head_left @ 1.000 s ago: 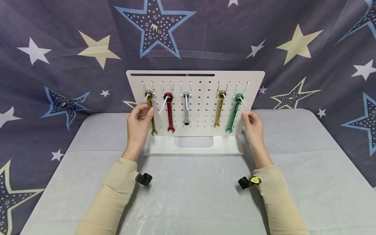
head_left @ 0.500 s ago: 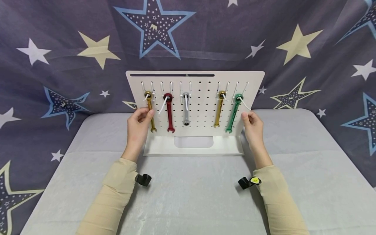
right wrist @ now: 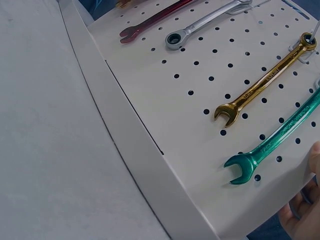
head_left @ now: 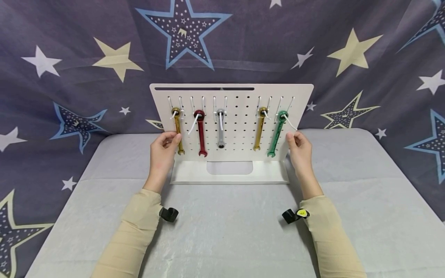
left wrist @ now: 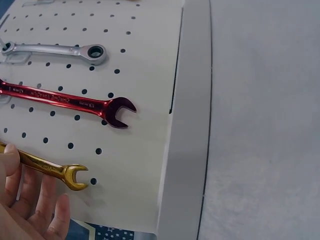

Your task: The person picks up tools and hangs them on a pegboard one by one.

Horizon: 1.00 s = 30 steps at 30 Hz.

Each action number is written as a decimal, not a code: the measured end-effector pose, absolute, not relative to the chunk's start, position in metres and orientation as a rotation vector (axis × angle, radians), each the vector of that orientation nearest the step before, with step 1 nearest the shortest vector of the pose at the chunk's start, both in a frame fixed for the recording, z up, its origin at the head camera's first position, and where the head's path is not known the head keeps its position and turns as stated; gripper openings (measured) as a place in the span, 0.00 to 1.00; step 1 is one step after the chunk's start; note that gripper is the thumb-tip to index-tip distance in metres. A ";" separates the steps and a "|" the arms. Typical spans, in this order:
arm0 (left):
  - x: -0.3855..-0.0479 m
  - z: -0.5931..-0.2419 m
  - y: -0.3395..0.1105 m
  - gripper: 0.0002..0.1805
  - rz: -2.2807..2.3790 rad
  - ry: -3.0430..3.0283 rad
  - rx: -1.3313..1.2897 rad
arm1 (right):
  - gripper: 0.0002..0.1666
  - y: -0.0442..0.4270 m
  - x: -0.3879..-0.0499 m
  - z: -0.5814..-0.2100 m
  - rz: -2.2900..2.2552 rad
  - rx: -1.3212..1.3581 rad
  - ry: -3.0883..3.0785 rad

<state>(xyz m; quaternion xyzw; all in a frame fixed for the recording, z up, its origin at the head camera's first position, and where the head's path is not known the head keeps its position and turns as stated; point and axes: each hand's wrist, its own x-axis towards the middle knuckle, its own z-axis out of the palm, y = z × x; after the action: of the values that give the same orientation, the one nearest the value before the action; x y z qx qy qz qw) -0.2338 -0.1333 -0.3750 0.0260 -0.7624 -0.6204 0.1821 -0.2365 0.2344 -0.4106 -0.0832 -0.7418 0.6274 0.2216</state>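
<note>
In the head view my left hand (head_left: pixel 163 156) pinches the gold combination wrench (head_left: pixel 177 125) at the far left of the white pegboard (head_left: pixel 231 150); the wrench's ring end hangs on a hook. The left wrist view has the thumb (left wrist: pixel 10 159) on the shaft, with the other fingers beneath. My right hand (head_left: pixel 301 154) grips the board's right edge, thumb in front and fingers behind, beside a hanging green wrench (head_left: pixel 277 135). A red wrench (head_left: pixel 201 135), a silver wrench (head_left: pixel 220 131) and a second gold wrench (head_left: pixel 259 131) hang between the hands.
The board's white base (head_left: pixel 194 177) rests on a grey cloth-covered table (head_left: pixel 222 231). White hooks stick out from the board, the rightmost one (head_left: pixel 290 122) just above my right hand. Behind hangs a dark curtain (head_left: pixel 250 46) with stars.
My left hand's fingers have moved slightly lower on the left gold wrench, and its lower end has shifted a little up and left. The right hand stays put.
</note>
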 end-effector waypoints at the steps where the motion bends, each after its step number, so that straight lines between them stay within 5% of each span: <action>1: -0.234 -0.376 -0.133 0.15 -1.751 -2.156 0.077 | 0.17 0.234 -0.236 -0.411 1.735 -0.228 -2.049; 30: -0.215 -0.385 -0.147 0.13 -1.689 -2.277 0.119 | 0.18 0.236 -0.235 -0.409 1.757 -0.226 -2.049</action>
<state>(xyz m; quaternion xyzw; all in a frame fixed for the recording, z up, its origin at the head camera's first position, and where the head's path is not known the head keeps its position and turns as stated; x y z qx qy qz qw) -0.2153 -0.1469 -0.3852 0.0414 -0.7933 -0.5882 0.1513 -0.2352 0.2357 -0.4085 -0.0815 -0.7388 0.6334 0.2150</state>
